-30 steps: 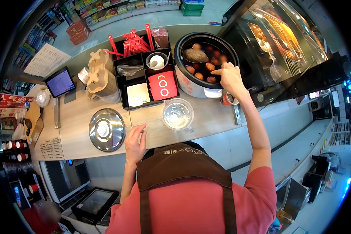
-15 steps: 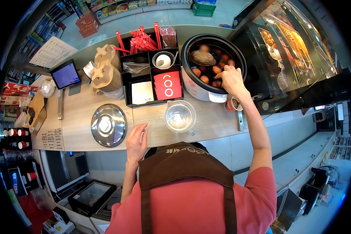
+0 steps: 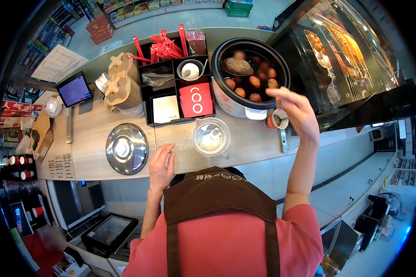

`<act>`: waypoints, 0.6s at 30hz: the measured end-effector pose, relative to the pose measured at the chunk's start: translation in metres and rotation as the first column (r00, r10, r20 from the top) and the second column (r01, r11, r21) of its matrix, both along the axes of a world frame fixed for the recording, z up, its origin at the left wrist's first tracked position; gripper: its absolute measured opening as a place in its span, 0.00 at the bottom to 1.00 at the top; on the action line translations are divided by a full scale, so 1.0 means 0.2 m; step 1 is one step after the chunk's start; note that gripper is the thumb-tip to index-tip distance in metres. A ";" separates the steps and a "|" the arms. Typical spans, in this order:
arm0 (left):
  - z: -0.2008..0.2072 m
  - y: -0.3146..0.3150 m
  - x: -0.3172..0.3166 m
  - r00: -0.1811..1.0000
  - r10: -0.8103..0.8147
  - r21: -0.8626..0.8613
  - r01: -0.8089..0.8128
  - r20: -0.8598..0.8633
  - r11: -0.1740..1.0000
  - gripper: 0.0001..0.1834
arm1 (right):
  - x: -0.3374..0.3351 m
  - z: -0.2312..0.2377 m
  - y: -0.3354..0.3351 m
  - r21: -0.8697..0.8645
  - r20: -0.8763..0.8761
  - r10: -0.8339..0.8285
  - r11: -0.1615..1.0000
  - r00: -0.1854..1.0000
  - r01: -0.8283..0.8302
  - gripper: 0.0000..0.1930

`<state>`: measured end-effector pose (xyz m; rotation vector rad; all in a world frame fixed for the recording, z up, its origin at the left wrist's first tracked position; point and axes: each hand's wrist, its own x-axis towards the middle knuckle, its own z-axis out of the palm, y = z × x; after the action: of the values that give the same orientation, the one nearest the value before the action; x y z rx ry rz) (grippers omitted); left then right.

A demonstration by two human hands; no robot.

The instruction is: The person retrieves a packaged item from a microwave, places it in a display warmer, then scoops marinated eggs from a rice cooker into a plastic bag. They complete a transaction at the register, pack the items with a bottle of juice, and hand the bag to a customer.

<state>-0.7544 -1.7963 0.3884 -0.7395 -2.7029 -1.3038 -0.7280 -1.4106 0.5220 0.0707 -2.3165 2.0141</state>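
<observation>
My right hand (image 3: 298, 111) hovers at the right rim of a white rice-cooker-style pot (image 3: 222, 99), fingers stretched out over the edge; nothing shows in it. Dark liquid fills the pot, with several brown eggs (image 3: 254, 81) and a beige spice bag (image 3: 238, 66) in it. Just under the right hand stands a small paper cup (image 3: 270, 122), dark inside. At the counter's near edge my left hand (image 3: 161, 166) rests open, fingers loosely bent and holding nothing. A clear plastic measuring jug (image 3: 198, 143) sits between the hands, and left of it lies a round steel lid (image 3: 115, 159).
A black organizer (image 3: 171, 83) holds red-wrapped straws (image 3: 164, 48), red napkins (image 3: 195, 99) and a cup (image 3: 190, 71). Cardboard cup carriers (image 3: 123, 92) and a tablet (image 3: 75, 90) stand farther left. A glass food warmer (image 3: 328, 55) borders the pot's right side.
My right hand has drawn back from the eggs inside the pot, moving right and toward me past the rim. The left hand has stayed at the counter edge.
</observation>
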 end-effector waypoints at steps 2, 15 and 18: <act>0.01 0.01 -0.01 1.000 -0.011 -0.016 0.011 0.000 1.000 0.14 | 0.13 0.00 -0.10 -0.236 -0.113 0.078 0.966 0.991 -0.102 0.17; 0.04 0.09 -0.06 0.993 -0.120 -0.029 0.120 0.009 0.992 0.14 | 0.35 0.36 -0.61 -0.308 -0.551 0.528 0.591 0.646 -0.746 0.15; 0.04 0.09 -0.07 0.991 -0.133 -0.033 0.133 0.015 0.991 0.15 | 0.30 0.39 -0.60 -0.266 -0.540 0.613 0.526 0.577 -0.808 0.14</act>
<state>-0.7675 -1.7787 0.3959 -0.9325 -2.7345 -1.2961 -0.6679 -1.5297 0.6003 1.5094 -1.5385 2.5299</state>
